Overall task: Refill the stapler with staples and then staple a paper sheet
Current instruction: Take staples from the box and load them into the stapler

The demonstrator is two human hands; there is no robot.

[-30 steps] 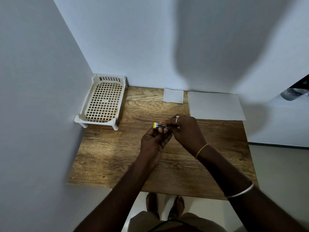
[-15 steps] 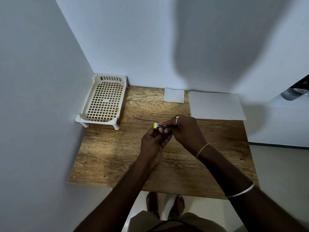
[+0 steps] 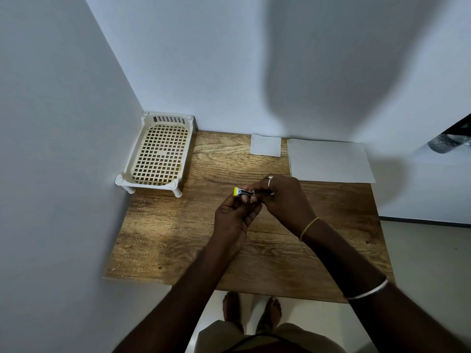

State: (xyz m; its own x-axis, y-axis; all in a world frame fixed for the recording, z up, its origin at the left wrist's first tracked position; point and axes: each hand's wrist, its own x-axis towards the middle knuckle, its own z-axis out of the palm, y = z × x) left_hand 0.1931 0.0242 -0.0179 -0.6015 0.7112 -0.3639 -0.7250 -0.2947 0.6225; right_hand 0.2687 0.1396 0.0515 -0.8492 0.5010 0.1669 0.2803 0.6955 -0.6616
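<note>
The stapler (image 3: 243,192), small with a yellow end, is held above the middle of the table (image 3: 178,238). The left hand (image 3: 235,217) grasps it from below, and the right hand (image 3: 280,200) pinches its other end, perhaps with staples, but this is hidden. Behind lie a paper sheet (image 3: 330,160) and a small card (image 3: 265,145); a white basket (image 3: 158,151) stands in the corner.

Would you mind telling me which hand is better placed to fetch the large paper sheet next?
The right hand, probably. The sheet lies at the table's far right, just beyond it, while the left hand grips the stapler and sits farther away.
</note>
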